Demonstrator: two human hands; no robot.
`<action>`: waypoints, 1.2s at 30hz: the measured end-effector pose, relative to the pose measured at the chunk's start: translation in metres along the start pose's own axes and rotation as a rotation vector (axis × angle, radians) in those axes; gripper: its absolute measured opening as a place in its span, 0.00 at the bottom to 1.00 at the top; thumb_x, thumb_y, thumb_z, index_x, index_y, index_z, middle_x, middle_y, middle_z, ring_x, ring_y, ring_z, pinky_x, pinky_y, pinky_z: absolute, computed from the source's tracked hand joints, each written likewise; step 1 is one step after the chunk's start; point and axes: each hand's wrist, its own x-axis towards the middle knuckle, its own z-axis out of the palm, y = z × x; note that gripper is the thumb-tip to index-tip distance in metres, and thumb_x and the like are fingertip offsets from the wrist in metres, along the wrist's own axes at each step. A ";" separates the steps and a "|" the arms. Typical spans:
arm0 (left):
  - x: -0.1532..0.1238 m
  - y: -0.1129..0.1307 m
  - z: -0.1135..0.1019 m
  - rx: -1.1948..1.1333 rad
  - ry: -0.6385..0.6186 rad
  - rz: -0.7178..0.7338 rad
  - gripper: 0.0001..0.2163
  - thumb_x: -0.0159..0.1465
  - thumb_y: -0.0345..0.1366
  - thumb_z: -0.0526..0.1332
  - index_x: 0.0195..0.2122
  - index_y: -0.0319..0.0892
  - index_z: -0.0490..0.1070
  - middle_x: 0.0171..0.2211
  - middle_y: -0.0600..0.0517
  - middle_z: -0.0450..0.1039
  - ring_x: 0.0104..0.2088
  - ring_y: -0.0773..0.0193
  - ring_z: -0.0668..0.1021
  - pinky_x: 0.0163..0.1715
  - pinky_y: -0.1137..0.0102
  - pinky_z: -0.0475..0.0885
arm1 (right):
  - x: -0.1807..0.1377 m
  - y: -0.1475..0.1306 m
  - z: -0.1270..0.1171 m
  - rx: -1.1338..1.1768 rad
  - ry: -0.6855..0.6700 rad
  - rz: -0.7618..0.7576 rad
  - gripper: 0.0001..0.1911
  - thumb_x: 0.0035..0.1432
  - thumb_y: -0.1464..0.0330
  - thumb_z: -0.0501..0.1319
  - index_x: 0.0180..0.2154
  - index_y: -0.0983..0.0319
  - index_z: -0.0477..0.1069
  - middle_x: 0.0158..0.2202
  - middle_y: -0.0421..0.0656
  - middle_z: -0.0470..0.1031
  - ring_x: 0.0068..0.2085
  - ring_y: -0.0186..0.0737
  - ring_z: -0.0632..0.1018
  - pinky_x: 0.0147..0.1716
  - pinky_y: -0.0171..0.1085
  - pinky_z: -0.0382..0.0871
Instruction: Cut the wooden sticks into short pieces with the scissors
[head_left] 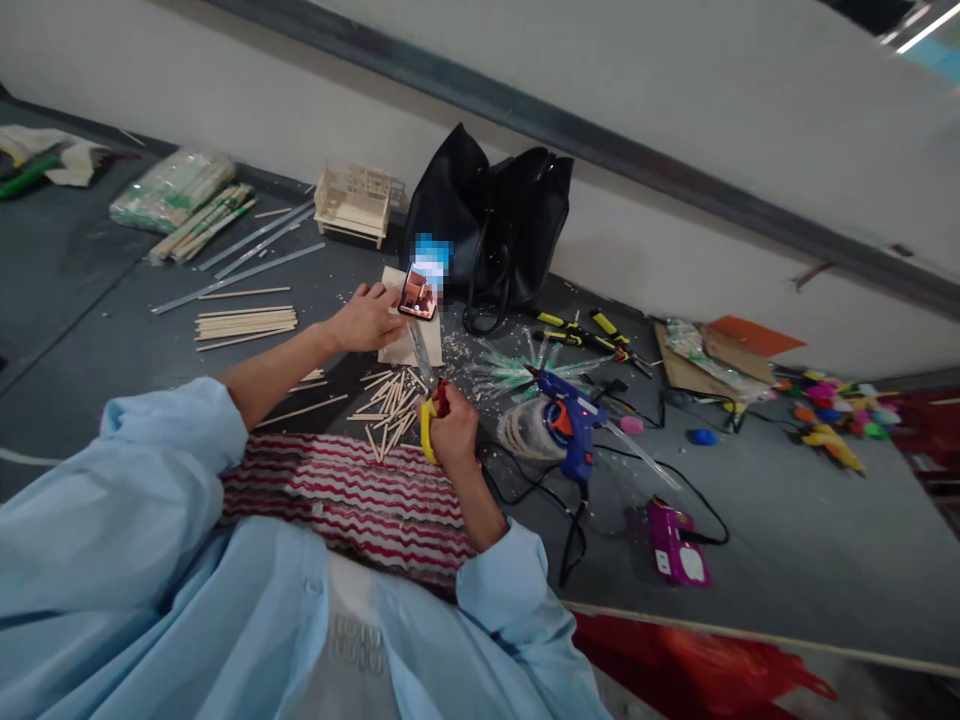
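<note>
My right hand is closed around the yellow and red handles of a pair of scissors. The silver blades point up and away, toward a lit phone lying on a pale board. Beside the phone, my left hand reaches in with fingers extended, a fingertip at the screen's left edge. I see nothing gripped in it. Short cut wooden sticks lie in a loose pile between my hands. Longer round sticks lie side by side to the left.
A small wooden stick model stands behind my left hand, near a black bag. Right of the scissors, a blue glue gun rests on a plastic jar, its cord trailing. Pliers and cutters lie farther back.
</note>
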 end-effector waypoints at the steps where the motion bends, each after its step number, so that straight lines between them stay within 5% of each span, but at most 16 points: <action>1: 0.000 -0.001 0.002 0.006 -0.002 0.007 0.17 0.68 0.44 0.51 0.52 0.53 0.75 0.46 0.43 0.64 0.47 0.49 0.66 0.44 0.55 0.62 | 0.000 0.000 0.000 -0.002 -0.004 0.001 0.07 0.43 0.75 0.57 0.28 0.60 0.67 0.20 0.33 0.64 0.22 0.31 0.64 0.26 0.30 0.58; 17: 0.018 -0.010 0.010 -0.060 -0.020 0.012 0.15 0.64 0.41 0.57 0.51 0.54 0.76 0.44 0.43 0.65 0.45 0.51 0.67 0.44 0.57 0.61 | -0.004 0.001 -0.001 0.005 -0.034 0.012 0.06 0.47 0.69 0.58 0.31 0.60 0.69 0.22 0.34 0.67 0.23 0.31 0.65 0.26 0.30 0.60; 29: 0.025 -0.018 0.008 0.029 -0.047 -0.040 0.19 0.68 0.46 0.51 0.58 0.54 0.68 0.45 0.43 0.65 0.47 0.49 0.67 0.45 0.56 0.60 | -0.005 0.000 -0.001 0.030 -0.066 0.036 0.06 0.45 0.70 0.58 0.30 0.60 0.68 0.22 0.33 0.67 0.22 0.30 0.64 0.25 0.30 0.59; 36: 0.051 -0.030 -0.014 -0.102 0.201 -0.226 0.22 0.70 0.43 0.47 0.64 0.50 0.59 0.48 0.42 0.63 0.50 0.47 0.65 0.50 0.53 0.58 | -0.005 -0.002 -0.001 0.021 -0.079 0.057 0.07 0.44 0.71 0.59 0.31 0.60 0.69 0.22 0.34 0.68 0.23 0.31 0.66 0.25 0.30 0.61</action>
